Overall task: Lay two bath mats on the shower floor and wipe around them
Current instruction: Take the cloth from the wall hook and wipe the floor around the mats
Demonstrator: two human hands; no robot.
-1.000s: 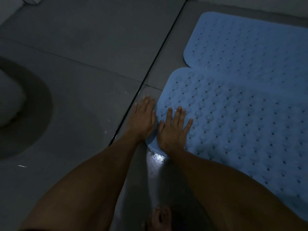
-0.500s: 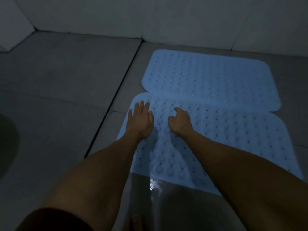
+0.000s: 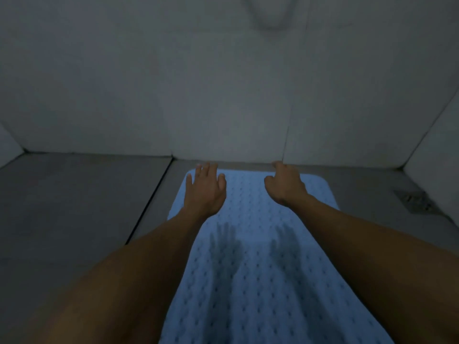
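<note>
Two light blue dotted bath mats lie flat on the grey tiled shower floor. The far mat (image 3: pixel 250 202) reaches almost to the back wall, and the near mat (image 3: pixel 253 294) runs toward me; the blur hides where they meet. My left hand (image 3: pixel 205 189) hovers over the far mat's left far corner with its fingers spread and nothing in it. My right hand (image 3: pixel 285 183) hangs above the far edge with its fingers curled downward, apparently holding nothing. Both hands cast shadows on the mats, so they are raised off them.
A white tiled back wall (image 3: pixel 223 95) rises just behind the far mat. A floor drain (image 3: pixel 412 198) sits at the right. Grey floor tiles (image 3: pixel 74 207) with a dark grout line spread to the left. The scene is dim and blurred.
Both hands have left the near mat's left part and reached forward to the far mat's far edge. The view has tilted up toward the back wall.
</note>
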